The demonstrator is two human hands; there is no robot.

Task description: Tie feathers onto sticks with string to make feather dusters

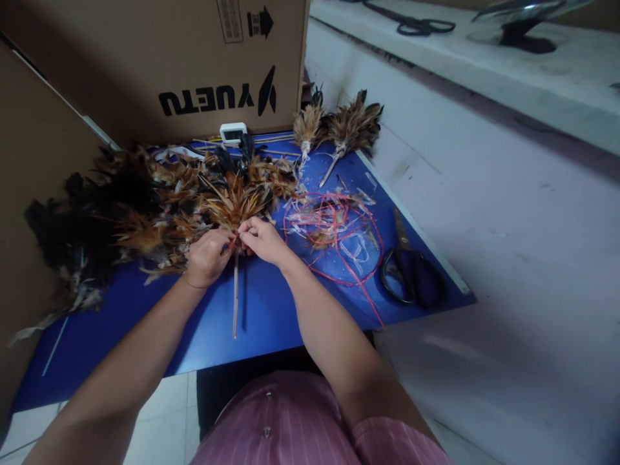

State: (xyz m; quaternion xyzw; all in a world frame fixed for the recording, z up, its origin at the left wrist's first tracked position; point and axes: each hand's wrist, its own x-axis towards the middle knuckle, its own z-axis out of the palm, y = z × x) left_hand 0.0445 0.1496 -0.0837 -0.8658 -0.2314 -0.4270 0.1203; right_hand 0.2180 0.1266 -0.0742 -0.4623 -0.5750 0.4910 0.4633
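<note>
A feather duster with brown and golden feathers lies in front of me, its thin wooden stick pointing toward my body. At the base of the feathers, my left hand is closed in a pinch. From the other side, my right hand pinches the same spot, and the two sets of fingertips nearly meet. A trace of red shows between the fingers; whether it is string I cannot make out. To the right lies a loose tangle of red string among clear plastic scraps.
Large black-handled scissors lie at the right of the blue table. Loose brown feathers and a dark feather bunch cover the left. Two more feather bundles, a white device and a cardboard box stand behind.
</note>
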